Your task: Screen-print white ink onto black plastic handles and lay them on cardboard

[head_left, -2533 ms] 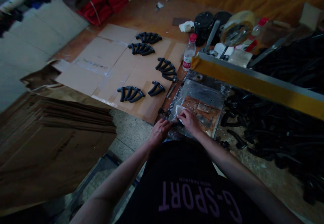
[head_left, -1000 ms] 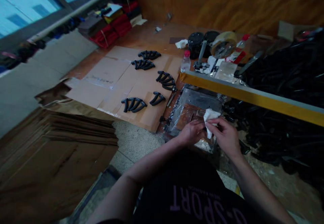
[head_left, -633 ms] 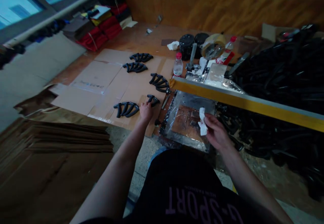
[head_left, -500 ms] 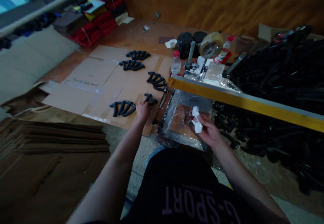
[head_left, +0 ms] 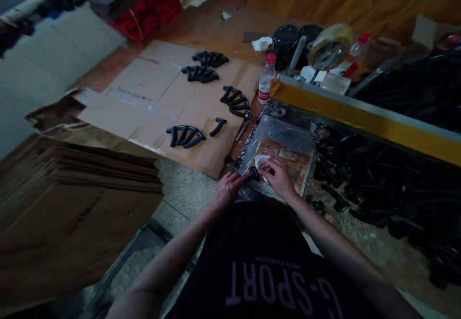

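Note:
My left hand [head_left: 227, 190] is closed on a curved black plastic handle [head_left: 253, 174], held low over the near edge of the plastic-covered work plate [head_left: 284, 139]. My right hand [head_left: 279, 177] pinches a crumpled white cloth [head_left: 261, 161] against the handle's end. On the cardboard sheet [head_left: 158, 93] to the left lie fanned groups of the same black handles [head_left: 185, 136], and a single handle [head_left: 218, 126] lies alone beside them.
A yellow-edged bar [head_left: 360, 112] crosses above the plate. A big heap of black handles [head_left: 392, 175] fills the right side. A red-capped bottle [head_left: 266, 79], black tubs [head_left: 286, 42] and a tape roll [head_left: 329, 45] stand behind. Stacked flattened cardboard [head_left: 72, 199] lies at left.
My left hand reached out to the small group of handles on the cardboard, took one and brought it back to the plate. My right hand came down with the cloth onto it.

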Demonstrator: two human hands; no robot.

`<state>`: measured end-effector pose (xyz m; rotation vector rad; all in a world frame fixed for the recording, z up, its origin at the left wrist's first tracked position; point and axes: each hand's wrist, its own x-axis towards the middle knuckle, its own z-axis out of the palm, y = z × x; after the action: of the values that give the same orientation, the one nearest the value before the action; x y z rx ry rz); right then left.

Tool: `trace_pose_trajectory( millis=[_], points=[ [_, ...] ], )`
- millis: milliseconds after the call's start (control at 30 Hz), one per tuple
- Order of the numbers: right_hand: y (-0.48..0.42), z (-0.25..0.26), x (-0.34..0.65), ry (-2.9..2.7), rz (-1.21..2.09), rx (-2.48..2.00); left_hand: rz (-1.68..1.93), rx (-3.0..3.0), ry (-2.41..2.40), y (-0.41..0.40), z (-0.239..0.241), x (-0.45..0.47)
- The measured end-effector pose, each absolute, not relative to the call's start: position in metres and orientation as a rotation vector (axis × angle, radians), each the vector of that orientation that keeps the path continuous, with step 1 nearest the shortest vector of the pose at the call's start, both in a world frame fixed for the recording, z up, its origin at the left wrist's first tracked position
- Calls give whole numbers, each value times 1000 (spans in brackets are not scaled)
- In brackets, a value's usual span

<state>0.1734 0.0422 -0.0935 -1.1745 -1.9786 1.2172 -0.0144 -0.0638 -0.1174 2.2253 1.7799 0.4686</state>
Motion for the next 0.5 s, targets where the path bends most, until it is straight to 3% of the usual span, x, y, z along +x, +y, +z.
trace_pose_trajectory(
  millis=[167,500],
  points=[
    [38,-107,164,-2223,1153,-1187,355,2256,1738,-59,-123,-17],
    [51,-111,151,-2150,1227,-1286,288,2221,1777,-61,-123,-16]
  ],
)
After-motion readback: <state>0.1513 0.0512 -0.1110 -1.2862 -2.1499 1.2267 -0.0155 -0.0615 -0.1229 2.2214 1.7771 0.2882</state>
